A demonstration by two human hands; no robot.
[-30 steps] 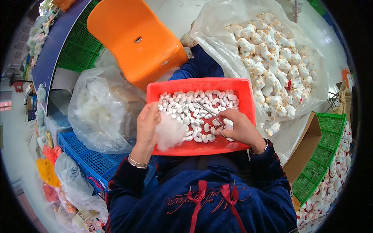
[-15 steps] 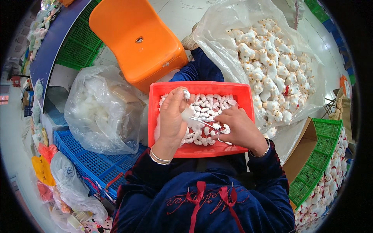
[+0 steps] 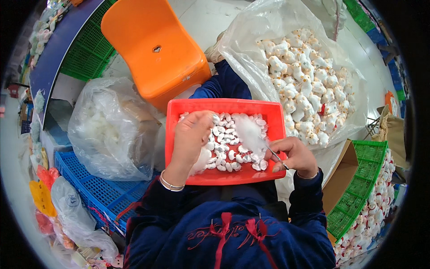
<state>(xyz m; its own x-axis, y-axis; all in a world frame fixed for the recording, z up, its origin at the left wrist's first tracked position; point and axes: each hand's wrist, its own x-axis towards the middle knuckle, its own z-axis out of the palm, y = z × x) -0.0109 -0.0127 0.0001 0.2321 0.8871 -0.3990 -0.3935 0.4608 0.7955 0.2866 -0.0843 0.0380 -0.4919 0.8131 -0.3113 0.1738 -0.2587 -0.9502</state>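
A red plastic tray [image 3: 224, 105] rests on my lap, holding many small white stuffed-looking pieces [image 3: 221, 148]. Over its left side, my left hand [image 3: 187, 136] is closed in a pinch on a small white piece [image 3: 216, 119], partly hidden by the fingers. My right hand [image 3: 295, 154] grips slim metal forceps [image 3: 278, 159] by the handles at the tray's right edge. A fluffy tuft of white stuffing [image 3: 248, 132] is at the tips of the forceps, above the pieces. More stuffing [image 3: 201, 162] lies in the tray beneath my left wrist.
A clear bag of white plush toys [image 3: 309, 89] stands at the far right. Far left are an orange chair [image 3: 156, 54] and a bag of stuffing [image 3: 107, 130], near a blue crate [image 3: 94, 181]. At right sit a cardboard box [image 3: 342, 175] and green crate [image 3: 360, 184].
My right hand has moved right with the forceps, from the tray's middle to its right edge. A stuffing tuft now hangs at the tips. My left hand keeps its pinch.
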